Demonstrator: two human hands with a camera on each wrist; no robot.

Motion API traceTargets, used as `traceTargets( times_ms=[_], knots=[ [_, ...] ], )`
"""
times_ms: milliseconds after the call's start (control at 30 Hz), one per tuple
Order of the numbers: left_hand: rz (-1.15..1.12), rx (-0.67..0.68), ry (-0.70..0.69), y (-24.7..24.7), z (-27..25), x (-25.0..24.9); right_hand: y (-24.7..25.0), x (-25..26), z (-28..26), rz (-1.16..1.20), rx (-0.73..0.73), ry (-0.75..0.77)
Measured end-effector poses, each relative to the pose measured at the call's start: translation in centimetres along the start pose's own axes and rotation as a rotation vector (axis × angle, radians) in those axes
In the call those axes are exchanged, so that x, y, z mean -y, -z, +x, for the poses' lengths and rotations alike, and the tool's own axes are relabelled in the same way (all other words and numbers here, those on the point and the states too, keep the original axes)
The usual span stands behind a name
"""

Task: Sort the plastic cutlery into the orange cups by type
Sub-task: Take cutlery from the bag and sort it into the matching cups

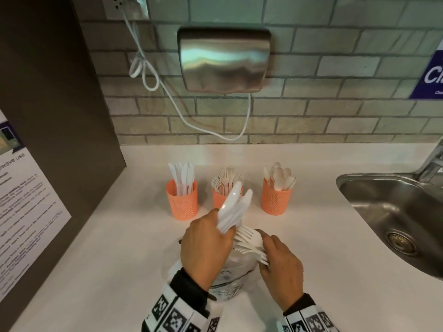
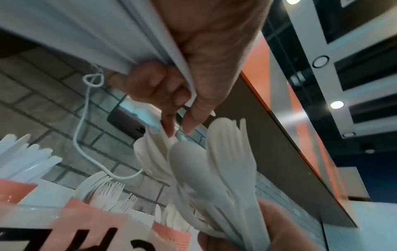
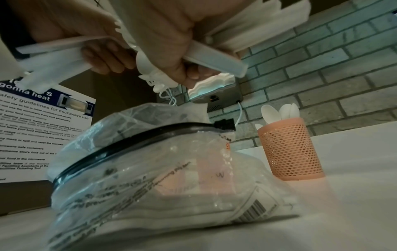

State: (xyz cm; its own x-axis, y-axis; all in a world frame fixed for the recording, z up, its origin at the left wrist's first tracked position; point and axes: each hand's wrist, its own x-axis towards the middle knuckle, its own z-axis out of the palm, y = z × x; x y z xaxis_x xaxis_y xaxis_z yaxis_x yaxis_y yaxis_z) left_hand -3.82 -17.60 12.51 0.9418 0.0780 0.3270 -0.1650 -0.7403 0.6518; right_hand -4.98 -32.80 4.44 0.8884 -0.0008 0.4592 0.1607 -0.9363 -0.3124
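now left hand (image 1: 203, 245) grips knives (image 1: 233, 207), right hand (image 1: 281, 262) forks (image 1: 249, 245).

The middle orange cup (image 1: 219, 198) stood half hidden behind the bundle of knives (image 1: 233, 208). The clear bag (image 1: 227, 276) lay mostly covered by both wrists (its printing unreadable). The faucet (image 1: 432, 161) was cut off at the frame's right edge.

Both your hands are closed around cutlery, close together.

Your left hand (image 1: 203, 248) curls its fingers (image 2: 150, 84) round a bundle of knives (image 1: 233, 209) that fans out past your knuckles. Your right hand (image 1: 281, 264) grips forks (image 1: 249, 243), whose tines point toward your left fingers.
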Motion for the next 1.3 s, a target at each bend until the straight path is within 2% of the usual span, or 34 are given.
traceTargets(
  times_ms=[100,333,467,733,867,967,1133,1200,1300],
  knots=[
    [0.055,0.009,-0.027,-0.7,-0.3,-0.4,0.0,0.1,-0.3,0.005,0.017,-0.02],
    [-0.135,0.067,-0.029,-1.4,0.3,0.3,-0.6,0.2,-1.2,0.057,0.03,-0.035],
    [-0.364,0.064,-0.026,-1.2,0.4,0.2,-0.9,0.4,-1.2,0.148,0.018,-0.052],
    [-0.697,-0.056,0.113,-0.7,1.0,0.3,-0.8,0.8,-1.5,0.273,0.016,-0.048],
    [-0.645,-0.03,0.053,-0.9,0.4,0.2,-0.6,0.8,-1.5,0.294,0.002,-0.055],
    [-0.582,-0.103,-0.002,-0.8,0.5,0.2,-0.3,1.0,-1.3,0.323,0.012,-0.035],
    [-0.363,-0.177,-0.19,-0.7,0.8,0.4,-0.6,1.1,-1.2,0.366,0.006,-0.05],
    [-0.37,-0.163,-0.233,-0.6,0.9,0.5,-0.9,0.9,-1.4,0.376,0.034,-0.044],
    [-0.452,-0.131,-0.216,-0.5,0.9,0.7,-1.0,0.8,-1.4,0.399,0.065,-0.035]
  ],
)
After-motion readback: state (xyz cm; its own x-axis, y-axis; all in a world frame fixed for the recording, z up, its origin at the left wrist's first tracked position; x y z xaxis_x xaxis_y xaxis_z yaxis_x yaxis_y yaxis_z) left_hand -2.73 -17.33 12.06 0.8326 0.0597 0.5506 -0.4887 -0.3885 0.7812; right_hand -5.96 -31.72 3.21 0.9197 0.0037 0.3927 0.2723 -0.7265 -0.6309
